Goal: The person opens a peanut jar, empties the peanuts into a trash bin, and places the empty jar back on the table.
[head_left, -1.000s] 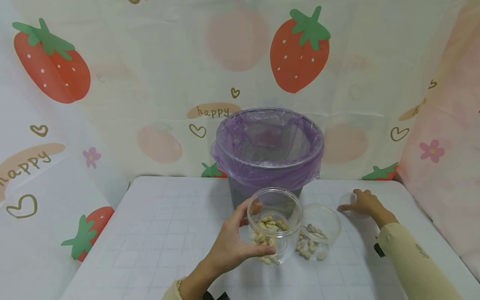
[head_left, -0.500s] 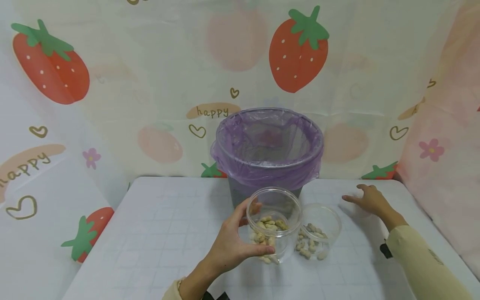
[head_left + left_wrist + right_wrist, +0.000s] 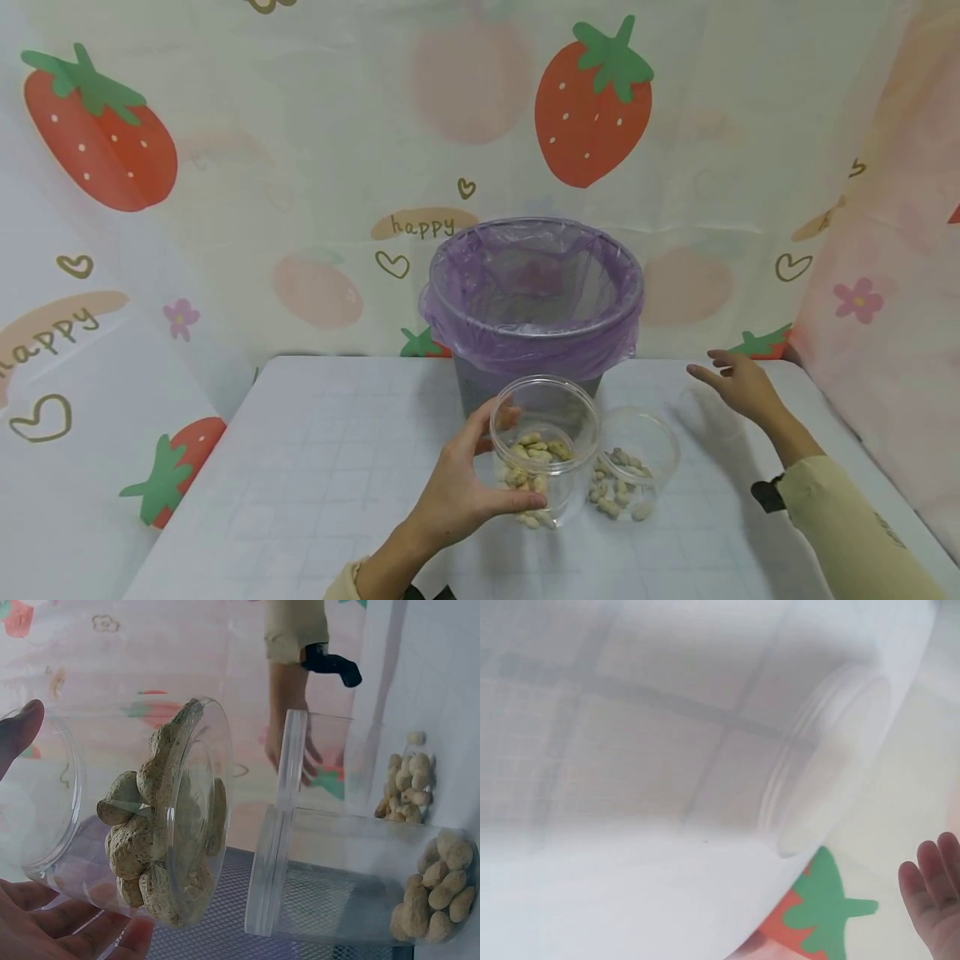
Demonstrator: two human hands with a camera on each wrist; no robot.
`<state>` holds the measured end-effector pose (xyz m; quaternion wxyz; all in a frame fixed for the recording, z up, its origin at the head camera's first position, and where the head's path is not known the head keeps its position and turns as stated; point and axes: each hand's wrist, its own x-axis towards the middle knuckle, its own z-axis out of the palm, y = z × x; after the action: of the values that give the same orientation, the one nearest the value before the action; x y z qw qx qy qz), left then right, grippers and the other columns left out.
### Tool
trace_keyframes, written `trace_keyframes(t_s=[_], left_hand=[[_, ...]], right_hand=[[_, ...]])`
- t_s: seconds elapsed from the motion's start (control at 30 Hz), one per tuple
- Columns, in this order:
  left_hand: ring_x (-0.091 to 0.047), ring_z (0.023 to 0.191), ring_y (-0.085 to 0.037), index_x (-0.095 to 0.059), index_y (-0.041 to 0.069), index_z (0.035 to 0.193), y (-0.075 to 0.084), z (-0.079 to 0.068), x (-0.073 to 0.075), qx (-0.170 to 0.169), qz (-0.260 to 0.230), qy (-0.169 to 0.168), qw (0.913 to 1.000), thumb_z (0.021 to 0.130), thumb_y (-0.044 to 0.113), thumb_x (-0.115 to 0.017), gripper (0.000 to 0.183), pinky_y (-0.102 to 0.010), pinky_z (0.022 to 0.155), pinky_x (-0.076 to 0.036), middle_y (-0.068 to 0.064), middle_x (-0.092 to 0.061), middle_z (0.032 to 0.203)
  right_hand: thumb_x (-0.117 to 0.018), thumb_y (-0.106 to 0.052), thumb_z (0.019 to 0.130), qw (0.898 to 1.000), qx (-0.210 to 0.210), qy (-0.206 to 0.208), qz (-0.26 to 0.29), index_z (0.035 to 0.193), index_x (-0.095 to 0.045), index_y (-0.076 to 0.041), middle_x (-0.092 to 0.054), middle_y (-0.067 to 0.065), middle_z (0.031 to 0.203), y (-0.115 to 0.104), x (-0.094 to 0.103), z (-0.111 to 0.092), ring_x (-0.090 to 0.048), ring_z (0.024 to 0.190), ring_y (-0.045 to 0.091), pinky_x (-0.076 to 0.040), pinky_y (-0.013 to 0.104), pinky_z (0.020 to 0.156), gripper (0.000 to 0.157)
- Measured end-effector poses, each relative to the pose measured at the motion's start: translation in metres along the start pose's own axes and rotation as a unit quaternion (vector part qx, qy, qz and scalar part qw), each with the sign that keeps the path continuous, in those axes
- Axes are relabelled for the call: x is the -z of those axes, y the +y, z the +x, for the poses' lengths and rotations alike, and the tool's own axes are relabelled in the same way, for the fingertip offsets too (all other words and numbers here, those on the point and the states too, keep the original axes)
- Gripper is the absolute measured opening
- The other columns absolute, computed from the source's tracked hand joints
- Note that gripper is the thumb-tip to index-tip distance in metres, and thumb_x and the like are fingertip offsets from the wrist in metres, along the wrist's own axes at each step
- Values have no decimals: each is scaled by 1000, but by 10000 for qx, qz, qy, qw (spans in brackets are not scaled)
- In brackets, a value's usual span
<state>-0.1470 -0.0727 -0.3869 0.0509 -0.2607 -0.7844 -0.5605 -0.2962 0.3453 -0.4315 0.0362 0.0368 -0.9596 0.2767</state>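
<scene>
The left hand [image 3: 459, 482] curls its fingers round a clear, round plastic jar [image 3: 566, 479] of tan, unshelled peanuts [image 3: 536, 452], holding it above the white, grey-gridded tabletop [image 3: 337, 475]. Two more clear plastic jars [image 3: 322, 874] holding peanuts stand on the tabletop, lower than the held one. The right hand [image 3: 742, 389] holds nothing, its fingers extended and thumb apart, over the far right of the tabletop. Near it lies a clear, round disc [image 3: 825, 769], blurred but probably a lid. A grey mesh bin with a purple plastic liner [image 3: 536, 350] stands behind the held jar.
</scene>
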Motion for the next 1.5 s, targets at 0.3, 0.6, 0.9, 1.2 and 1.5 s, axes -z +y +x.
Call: trace_keyframes(t_s=[0.3,0.6,0.9,1.2,1.5], left_hand=[[-52,129,-28,-30,29,152,-2,0,2,-80,-14,5,10000,69,24,-89,102,-37,99,-48,-10,-54,142],[-51,131,-29,-30,26,152,0,0,3,62,-43,-8,10000,69,23,-89,102,-41,100,-47,-10,-55,142],[-52,130,-27,-30,29,152,0,-1,3,-66,9,36,10000,69,26,-89,103,-40,98,-48,-10,-54,142],[-51,131,-24,-30,29,152,0,-1,3,103,-34,26,9999,69,24,-89,102,-39,100,-47,-8,-54,143],[-52,130,-24,-31,27,152,-1,-1,3,28,17,31,10000,68,24,-89,102,-37,99,-48,-8,-55,142]], right_hand=[[-52,-45,98,9983,203,226,495,141,-41,9,-51,36,132,-24,14,-5,-51,119,51,-44,63,94,70],[-50,-43,100,9953,386,325,829,141,-43,7,-53,33,131,-45,27,-4,-50,122,50,-44,63,93,65],[-47,-40,102,9907,423,488,1197,140,-47,3,-54,30,134,-70,53,-6,-52,117,38,-44,13,75,58],[-49,-40,101,9884,516,477,1343,140,-49,-1,-60,19,129,-93,66,-3,-60,105,22,-44,8,70,56],[-51,-40,100,9853,722,531,1457,135,-54,-1,-66,-8,110,-113,78,2,-53,85,-16,-45,13,81,52]])
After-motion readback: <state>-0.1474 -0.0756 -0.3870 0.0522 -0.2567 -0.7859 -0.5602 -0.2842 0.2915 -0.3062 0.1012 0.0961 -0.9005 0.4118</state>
